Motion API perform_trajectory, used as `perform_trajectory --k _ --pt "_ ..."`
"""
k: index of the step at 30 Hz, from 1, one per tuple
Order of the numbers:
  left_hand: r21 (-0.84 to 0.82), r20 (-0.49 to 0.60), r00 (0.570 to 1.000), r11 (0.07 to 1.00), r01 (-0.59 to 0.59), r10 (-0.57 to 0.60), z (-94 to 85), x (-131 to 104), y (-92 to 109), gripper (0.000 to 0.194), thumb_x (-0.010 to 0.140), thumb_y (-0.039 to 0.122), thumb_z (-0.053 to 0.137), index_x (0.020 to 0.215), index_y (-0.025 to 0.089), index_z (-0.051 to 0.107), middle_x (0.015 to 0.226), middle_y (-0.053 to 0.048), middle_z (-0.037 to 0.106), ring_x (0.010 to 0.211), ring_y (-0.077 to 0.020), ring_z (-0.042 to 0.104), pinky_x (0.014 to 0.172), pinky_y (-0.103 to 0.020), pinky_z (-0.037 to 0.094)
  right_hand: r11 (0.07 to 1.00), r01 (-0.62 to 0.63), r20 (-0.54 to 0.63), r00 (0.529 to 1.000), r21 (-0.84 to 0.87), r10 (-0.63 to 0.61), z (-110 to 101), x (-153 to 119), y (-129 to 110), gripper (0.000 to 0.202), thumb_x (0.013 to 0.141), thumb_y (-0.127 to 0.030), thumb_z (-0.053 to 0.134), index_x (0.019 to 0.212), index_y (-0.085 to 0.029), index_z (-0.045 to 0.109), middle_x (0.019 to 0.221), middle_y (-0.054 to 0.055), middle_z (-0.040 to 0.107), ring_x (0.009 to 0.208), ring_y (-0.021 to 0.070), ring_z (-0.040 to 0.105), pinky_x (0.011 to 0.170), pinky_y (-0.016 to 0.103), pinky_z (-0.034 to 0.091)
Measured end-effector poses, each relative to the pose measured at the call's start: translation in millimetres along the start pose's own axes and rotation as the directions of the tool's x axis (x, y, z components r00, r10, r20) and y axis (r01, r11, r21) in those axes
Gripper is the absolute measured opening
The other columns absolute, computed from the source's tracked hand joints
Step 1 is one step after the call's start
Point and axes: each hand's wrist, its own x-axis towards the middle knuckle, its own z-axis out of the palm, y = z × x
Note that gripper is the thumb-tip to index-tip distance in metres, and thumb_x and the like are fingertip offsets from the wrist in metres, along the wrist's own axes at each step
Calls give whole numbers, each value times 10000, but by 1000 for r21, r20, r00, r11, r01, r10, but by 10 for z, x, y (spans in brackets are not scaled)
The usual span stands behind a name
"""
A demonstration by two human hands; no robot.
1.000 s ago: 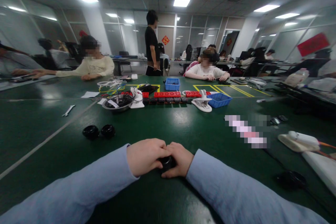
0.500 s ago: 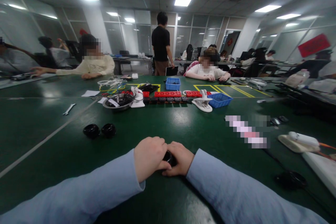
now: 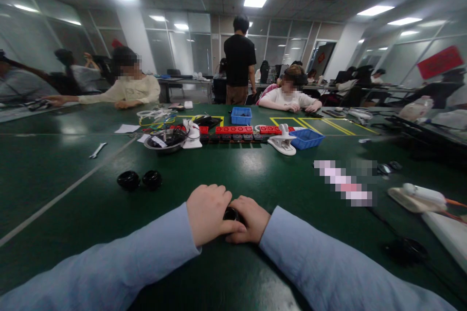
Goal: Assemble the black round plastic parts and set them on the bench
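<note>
A small round black glossy part [image 3: 231, 214] is held low over the green table [image 3: 175, 272], in front of me. My left hand [image 3: 209, 213] curls around its left side, thumb across the near side. From the right, my right hand [image 3: 251, 218] wraps it with fingers bent. Most of the part is hidden by the fingers; only its dark rim and hollow top show. Two similar black cup-shaped parts [image 3: 128, 181] lie side by side to the left, beyond my left forearm.
An open-ended wrench [image 3: 98, 150] lies at left. Farther back stand a metal bowl of black cables [image 3: 149, 145], red power strips [image 3: 233, 129], a white clip base [image 3: 282, 142] and blue bins [image 3: 305, 139]. A black cabled object [image 3: 406, 251] lies right. Co-workers sit across the table.
My left hand has shifted slightly up around the black part, its thumb reaching farther right. My right hand stays almost in place. A standing person in the background has moved right.
</note>
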Motion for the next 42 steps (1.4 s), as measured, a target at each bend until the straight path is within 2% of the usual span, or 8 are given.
perform_trajectory --k 4,6,10,13,21,30,38,42 --pt "-234 29 966 941 -244 258 -123 -23 -138 403 711 436 623 1009 171 567 971 -70 587 878 -227 543 761 -350 442 999 47 -25 999 20 -46 10 5 23 598 523 -437 714 1014 -137 555 897 75 606 778 211 522 706 327 390" --pt "-309 57 939 901 -306 338 -162 -38 -190 438 690 288 673 1095 200 528 1085 -62 561 973 -221 517 820 -339 424 998 58 -37 998 15 -57 13 5 27 625 520 -430 719 1051 -153 543 921 70 604 793 211 526 710 325 388" --pt "-352 124 913 878 -325 388 -161 -40 -233 471 684 114 653 1124 213 518 1130 -51 562 1012 -211 513 859 -322 409 999 46 -8 999 9 -46 0 6 14 552 528 -433 715 993 -171 571 860 43 620 759 200 531 690 310 383" --pt "-361 103 909 866 -345 405 -125 -21 -225 437 701 58 617 1099 219 536 1087 -33 592 982 -187 531 847 -289 411 998 58 -3 998 12 -58 -18 7 1 534 529 -424 716 979 -173 575 868 35 626 760 198 532 698 308 377" --pt "-252 121 941 927 -278 315 -103 -13 -161 282 706 158 658 976 208 593 959 -41 613 874 -198 560 752 -293 438 998 54 -3 999 38 -54 -14 6 2 492 528 -405 725 949 -185 596 891 30 627 784 197 533 712 308 369" --pt "-141 142 981 984 -112 132 -107 -13 -11 195 719 254 658 884 154 627 824 -56 619 785 -229 578 728 -350 441 998 26 -15 1000 59 -25 -16 -10 -13 479 531 -413 722 932 -185 594 848 29 625 774 193 535 713 309 373" --pt "-88 139 989 994 58 -45 -37 -13 91 313 691 375 666 833 107 587 832 -85 577 758 -244 566 671 -350 462 999 15 -17 1000 51 -14 14 -2 18 501 508 -438 716 907 -168 579 813 36 604 733 192 510 683 307 378" --pt "-50 156 986 996 72 -63 -35 -4 119 353 721 409 627 847 82 581 833 -111 584 767 -267 573 672 -376 462 999 19 -1 1000 43 -19 12 11 24 488 519 -445 702 890 -155 574 790 39 591 714 185 495 667 299 374"
